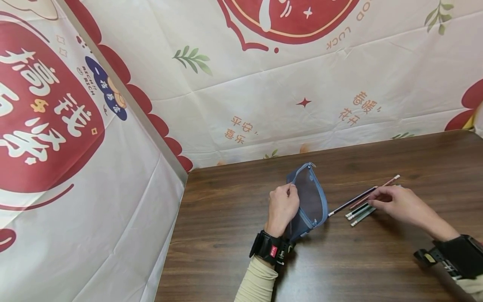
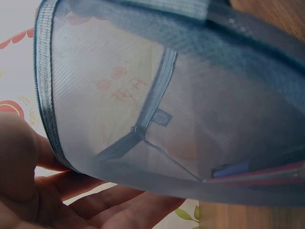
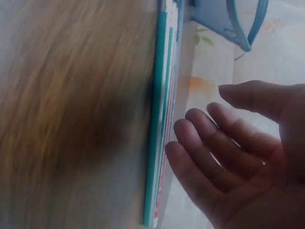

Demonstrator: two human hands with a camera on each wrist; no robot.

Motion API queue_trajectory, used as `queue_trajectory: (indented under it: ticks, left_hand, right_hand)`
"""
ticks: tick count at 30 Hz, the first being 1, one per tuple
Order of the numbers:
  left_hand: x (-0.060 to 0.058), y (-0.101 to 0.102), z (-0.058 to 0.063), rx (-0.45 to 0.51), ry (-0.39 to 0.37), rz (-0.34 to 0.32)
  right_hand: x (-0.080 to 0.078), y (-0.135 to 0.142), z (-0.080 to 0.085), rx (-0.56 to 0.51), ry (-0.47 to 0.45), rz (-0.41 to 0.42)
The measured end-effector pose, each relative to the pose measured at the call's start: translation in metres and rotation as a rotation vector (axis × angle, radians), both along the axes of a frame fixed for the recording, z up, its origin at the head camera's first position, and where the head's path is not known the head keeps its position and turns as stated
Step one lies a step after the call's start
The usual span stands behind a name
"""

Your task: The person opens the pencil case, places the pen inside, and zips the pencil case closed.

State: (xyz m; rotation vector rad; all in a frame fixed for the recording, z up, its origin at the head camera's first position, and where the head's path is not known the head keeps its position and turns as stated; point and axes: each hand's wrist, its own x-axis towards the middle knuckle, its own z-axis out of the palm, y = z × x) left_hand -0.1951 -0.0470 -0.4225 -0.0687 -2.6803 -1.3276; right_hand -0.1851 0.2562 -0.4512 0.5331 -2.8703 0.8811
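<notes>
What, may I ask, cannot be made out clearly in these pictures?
Head view: far ends of the green pencils, hidden by the right hand.
Left wrist view: the right end of the reddish strip, cut off by the right edge; whether it lies inside the pouch is unclear through hazy mesh.
Right wrist view: grain of the tabletop, blurred; the pouch's upper part, cut off by the top edge.

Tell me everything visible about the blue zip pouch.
The blue zip pouch looks like translucent mesh, with light-blue zipper edging and a small tab. Its mouth gapes open, tilted upward and toward the pencils beside it. The left hand grips it by the side away from them. Whether its base meets the table is unclear.
</notes>
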Motion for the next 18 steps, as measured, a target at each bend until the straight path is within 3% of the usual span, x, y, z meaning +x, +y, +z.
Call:
queue_trajectory:
  ticks: [11,18]
  left_hand:
    - [0.001,0.0,-0.001,0.01,-0.018,-0.01]
    - [0.0,0.0,-0.002,0.016,-0.017,-0.01]
  right_hand:
    - [-0.002,0.006,-0.015,0.068,0.126,0.048]
    - [-0.006,0.007,-0.017,0.083,0.16,0.116]
